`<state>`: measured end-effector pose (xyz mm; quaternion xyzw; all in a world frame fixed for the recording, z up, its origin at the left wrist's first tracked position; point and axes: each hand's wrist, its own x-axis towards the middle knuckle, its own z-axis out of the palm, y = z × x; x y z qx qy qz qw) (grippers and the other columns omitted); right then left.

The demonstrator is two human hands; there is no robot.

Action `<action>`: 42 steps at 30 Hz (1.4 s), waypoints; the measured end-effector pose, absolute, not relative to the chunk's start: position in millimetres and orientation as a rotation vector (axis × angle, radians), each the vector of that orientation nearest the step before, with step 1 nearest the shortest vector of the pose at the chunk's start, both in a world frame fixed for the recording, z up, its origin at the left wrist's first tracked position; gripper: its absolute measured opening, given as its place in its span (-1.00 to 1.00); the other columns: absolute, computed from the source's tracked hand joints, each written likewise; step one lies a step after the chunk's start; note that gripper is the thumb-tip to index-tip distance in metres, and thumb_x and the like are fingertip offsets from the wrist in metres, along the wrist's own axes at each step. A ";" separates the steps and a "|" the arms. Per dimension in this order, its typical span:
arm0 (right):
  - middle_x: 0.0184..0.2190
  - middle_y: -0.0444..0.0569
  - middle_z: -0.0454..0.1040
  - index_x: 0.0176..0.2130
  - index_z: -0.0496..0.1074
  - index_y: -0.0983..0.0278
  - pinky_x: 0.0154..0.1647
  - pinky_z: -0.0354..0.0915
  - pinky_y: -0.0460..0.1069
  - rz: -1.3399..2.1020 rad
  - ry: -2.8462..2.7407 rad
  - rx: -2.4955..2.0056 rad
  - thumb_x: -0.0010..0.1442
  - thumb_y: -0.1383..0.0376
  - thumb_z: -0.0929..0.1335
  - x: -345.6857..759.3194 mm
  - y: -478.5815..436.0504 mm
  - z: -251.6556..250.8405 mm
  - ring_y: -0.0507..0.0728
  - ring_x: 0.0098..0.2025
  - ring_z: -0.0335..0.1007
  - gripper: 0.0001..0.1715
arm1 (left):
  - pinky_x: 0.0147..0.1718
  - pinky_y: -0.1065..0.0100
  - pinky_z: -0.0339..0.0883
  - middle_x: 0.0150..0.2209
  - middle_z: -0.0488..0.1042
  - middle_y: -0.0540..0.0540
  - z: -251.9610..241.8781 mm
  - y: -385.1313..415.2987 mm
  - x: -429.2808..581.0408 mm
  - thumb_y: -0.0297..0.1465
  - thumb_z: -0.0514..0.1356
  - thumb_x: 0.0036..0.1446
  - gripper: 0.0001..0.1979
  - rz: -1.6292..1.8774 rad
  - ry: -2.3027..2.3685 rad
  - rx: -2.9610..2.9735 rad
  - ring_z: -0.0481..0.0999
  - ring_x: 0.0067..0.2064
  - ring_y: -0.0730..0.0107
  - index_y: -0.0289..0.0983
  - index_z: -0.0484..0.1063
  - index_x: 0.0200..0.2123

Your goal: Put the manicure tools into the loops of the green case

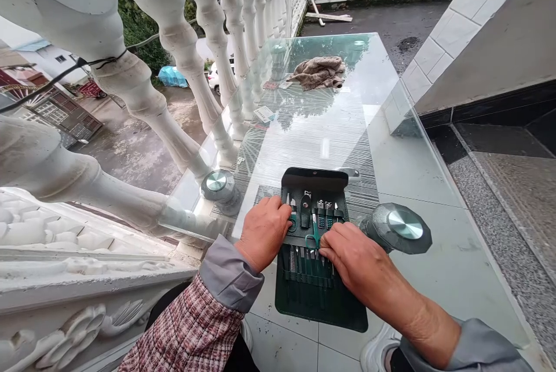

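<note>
An unfolded dark green manicure case (321, 302) lies near the front of the glass table. My left hand (266, 230) is closed on the case's left edge, beside green-handled scissors (292, 221) held in a loop. In my right hand (362, 262), thumb and fingers pinch the green handle of small scissors (313, 234), which lie over the middle of the case. Nail clippers (306, 204) sit strapped in the upper panel, with smaller clippers (321, 212) to their right. Several slim metal tools (299, 259) are tucked in the lower row; my right fingers hide part of it.
The glass tabletop (425, 186) has round metal-capped supports, one on the left (216, 181) and one on the right (405, 224). A crumpled brown cloth (319, 73) and a small card (263, 115) lie farther back. White balusters (182, 53) line the left side.
</note>
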<state>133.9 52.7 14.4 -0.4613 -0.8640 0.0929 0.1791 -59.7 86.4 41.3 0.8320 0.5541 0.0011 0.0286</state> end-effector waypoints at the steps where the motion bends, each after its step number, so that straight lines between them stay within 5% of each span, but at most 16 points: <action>1: -0.48 -0.08 0.25 -0.48 0.22 0.25 -0.39 0.07 -0.02 0.272 -2.457 -1.293 0.26 0.33 0.20 134.8 51.5 16.0 0.08 -0.39 0.12 -0.74 | -0.27 0.30 0.28 -0.24 0.39 -0.05 41.5 86.4 -59.6 -0.38 0.18 0.17 -0.93 0.001 1.708 2.566 0.38 -0.21 0.27 -0.25 0.36 -0.30; 42: -0.48 -0.06 0.26 -0.49 0.25 0.26 -0.39 0.06 -0.01 0.168 -2.429 -1.278 0.28 0.34 0.18 138.1 39.8 14.4 0.09 -0.40 0.12 -0.70 | -0.27 0.28 0.28 -0.25 0.39 -0.06 43.4 87.0 -57.7 -0.38 0.15 0.19 -0.94 -0.039 1.690 2.594 0.38 -0.21 0.25 -0.25 0.37 -0.29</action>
